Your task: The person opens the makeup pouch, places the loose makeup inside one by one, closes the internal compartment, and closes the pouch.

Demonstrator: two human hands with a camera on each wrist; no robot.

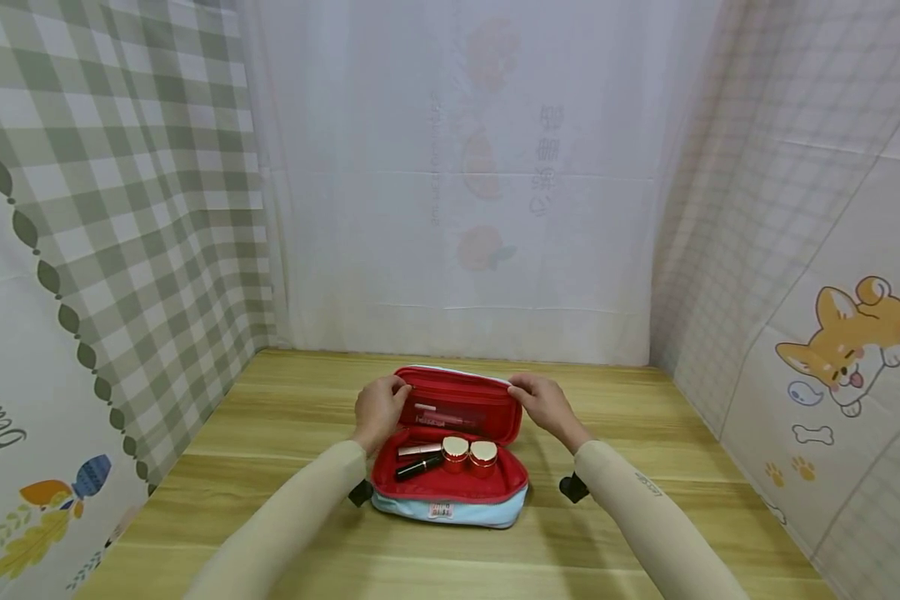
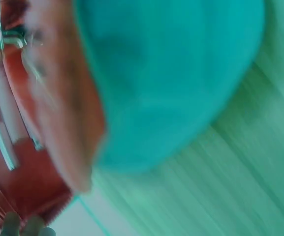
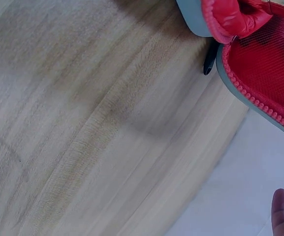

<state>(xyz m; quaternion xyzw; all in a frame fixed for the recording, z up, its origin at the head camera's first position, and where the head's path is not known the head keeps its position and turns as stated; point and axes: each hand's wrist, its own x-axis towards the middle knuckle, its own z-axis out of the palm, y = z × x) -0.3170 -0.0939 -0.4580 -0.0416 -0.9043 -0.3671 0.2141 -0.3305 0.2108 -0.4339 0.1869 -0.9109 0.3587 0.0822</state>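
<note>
A light-blue cosmetic bag (image 1: 450,510) with a red lining lies unzipped on the table, its lid (image 1: 501,423) raised at the back. My left hand (image 1: 378,410) pinches the lid's left edge, and my right hand (image 1: 546,404) grips its upper right corner. Inside the base are two red jars with pale gold lids, a left jar (image 1: 455,454) and a right jar (image 1: 483,458). Beside them lie a black lipstick tube (image 1: 418,467) and a slim pinkish tube (image 1: 418,451). Slender tubes (image 1: 446,418) show behind the lid's mesh pocket. The right wrist view shows the lid's red zipper teeth (image 3: 265,105).
The bag stands on a wood-grain table (image 1: 270,517). A white curtain (image 1: 450,250) hangs behind its far edge, a green checked cloth (image 1: 165,167) on the left and a dog-printed cloth (image 1: 855,350) on the right. A black zipper pull (image 3: 210,58) hangs at the bag's side.
</note>
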